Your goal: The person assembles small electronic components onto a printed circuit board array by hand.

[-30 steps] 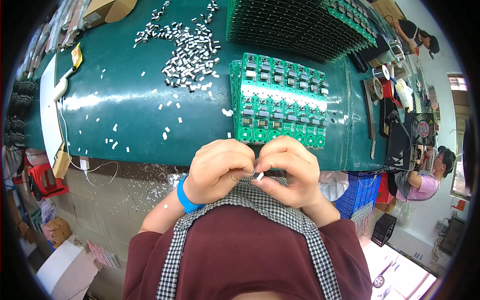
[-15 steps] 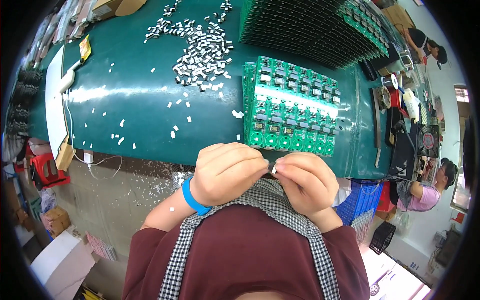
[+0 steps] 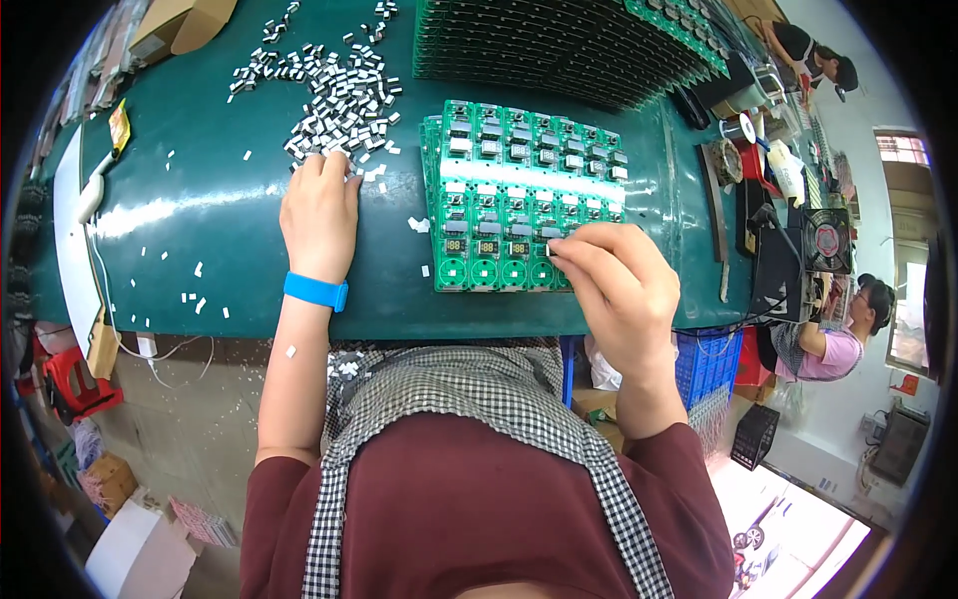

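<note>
White shows on the small component [image 3: 550,250] that the right hand [image 3: 627,285] seems to pinch between thumb and forefinger, right of centre, against the lower rows of the green circuit panel [image 3: 484,270]. To seat it well, I would keep it square with the three dark displays [image 3: 487,248] to its left and press evenly, since a tilted start could bend any pins beneath; none can be seen. The hand itself covers the panel's lower right corner, and glare whitens its middle.

The left hand [image 3: 321,210], left of centre, has its fingertips at the lower edge of the pile of components [image 3: 344,100]; whether they grip one, I cannot tell.

Farther out, white scraps [image 3: 419,226] lie just left of the panel and are best kept from under it. A tall board stack [image 3: 529,55] limits reach at the top centre. A fan [image 3: 829,248] and a co-worker [image 3: 833,349] are at the far right, clear of both hands.
</note>
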